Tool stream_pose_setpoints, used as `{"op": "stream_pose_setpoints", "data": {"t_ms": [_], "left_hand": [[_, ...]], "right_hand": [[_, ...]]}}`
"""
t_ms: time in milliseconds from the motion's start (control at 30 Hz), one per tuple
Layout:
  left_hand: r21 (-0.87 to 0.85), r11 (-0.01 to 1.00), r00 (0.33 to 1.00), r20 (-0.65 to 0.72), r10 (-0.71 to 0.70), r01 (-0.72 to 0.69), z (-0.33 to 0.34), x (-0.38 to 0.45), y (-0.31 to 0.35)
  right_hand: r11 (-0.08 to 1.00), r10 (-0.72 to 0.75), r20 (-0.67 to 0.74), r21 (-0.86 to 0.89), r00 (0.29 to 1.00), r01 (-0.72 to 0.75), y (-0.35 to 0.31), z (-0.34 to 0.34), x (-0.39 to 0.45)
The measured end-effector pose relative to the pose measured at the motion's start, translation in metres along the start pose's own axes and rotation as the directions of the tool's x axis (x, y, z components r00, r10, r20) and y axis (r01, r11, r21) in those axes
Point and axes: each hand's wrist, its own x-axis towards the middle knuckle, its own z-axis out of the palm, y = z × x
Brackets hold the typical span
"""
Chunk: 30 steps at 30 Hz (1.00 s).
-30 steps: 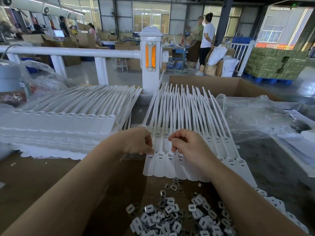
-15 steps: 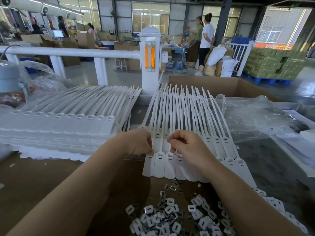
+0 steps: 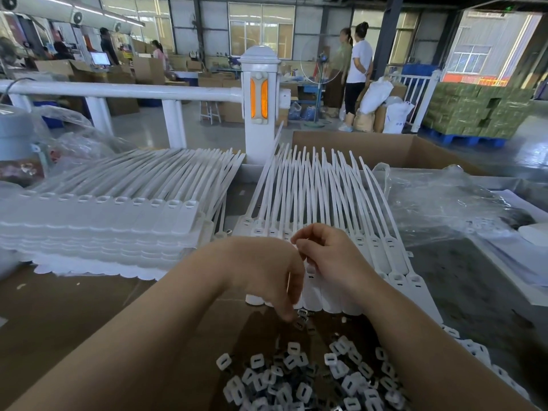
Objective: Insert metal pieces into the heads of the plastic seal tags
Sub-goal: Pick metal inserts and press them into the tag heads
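A row of white plastic seal tags (image 3: 320, 203) lies fanned out in front of me, heads toward me. A pile of small metal pieces (image 3: 302, 378) sits on the brown cardboard below them. My left hand (image 3: 267, 271) hangs fingers down over the near edge of the tags, its fingertips at a loose metal piece (image 3: 301, 317). My right hand (image 3: 329, 256) rests over the tag heads with fingers curled, thumb and forefinger pinched together; whether they hold a piece is hidden.
A tall stack of white seal tags (image 3: 112, 221) fills the left. An open cardboard box (image 3: 385, 149) stands behind, crumpled clear plastic (image 3: 439, 209) lies to the right. A white railing post (image 3: 261, 105) rises at the back. Two people (image 3: 353, 75) stand far off.
My left hand has left the tag heads and dropped toward me, fingers now pointing down at the loose metal pieces. My right hand stays over the heads, slightly raised.
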Motion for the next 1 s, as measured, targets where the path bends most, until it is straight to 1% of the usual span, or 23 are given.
{"op": "stream_pose_setpoints", "data": {"t_ms": [100, 200, 467, 800, 867, 900, 967, 1000], "left_hand": [[0.030, 1.000, 0.996, 0.084, 0.000, -0.002, 0.004, 0.004, 0.006], [0.089, 0.995, 0.987, 0.152, -0.052, 0.039, 0.007, 0.010, 0.011], [0.033, 0.998, 0.980, 0.190, -0.053, 0.048, 0.008, 0.005, 0.013], [0.016, 1.000, 0.980, 0.199, -0.006, 0.002, 0.009, 0.005, 0.011], [-0.032, 0.999, 0.986, 0.167, 0.012, -0.006, 0.006, 0.004, 0.007], [-0.087, 0.996, 0.994, 0.112, 0.020, -0.010, 0.004, 0.003, 0.004], [-0.279, 0.960, 0.999, -0.049, 0.002, -0.015, -0.002, 0.001, -0.005], [-0.388, 0.921, 0.991, -0.131, -0.025, -0.028, -0.004, 0.000, -0.012]], "right_hand": [[1.000, -0.001, -0.004, 0.000, 1.000, 0.001, 0.000, 0.000, 0.001], [1.000, -0.008, 0.002, 0.000, 1.000, 0.008, 0.000, 0.000, 0.001], [1.000, -0.013, -0.006, 0.003, 1.000, 0.013, 0.002, 0.001, 0.001], [1.000, -0.015, -0.005, -0.002, 1.000, 0.015, 0.003, 0.001, 0.001], [1.000, -0.007, 0.003, 0.004, 1.000, 0.007, 0.002, 0.000, 0.001], [1.000, -0.005, 0.009, 0.009, 1.000, 0.005, 0.002, 0.000, 0.002], [1.000, -0.013, 0.021, 0.003, 1.000, 0.013, 0.002, -0.001, 0.001], [1.000, -0.020, 0.027, -0.005, 0.999, 0.020, 0.001, -0.001, 0.001]]}}
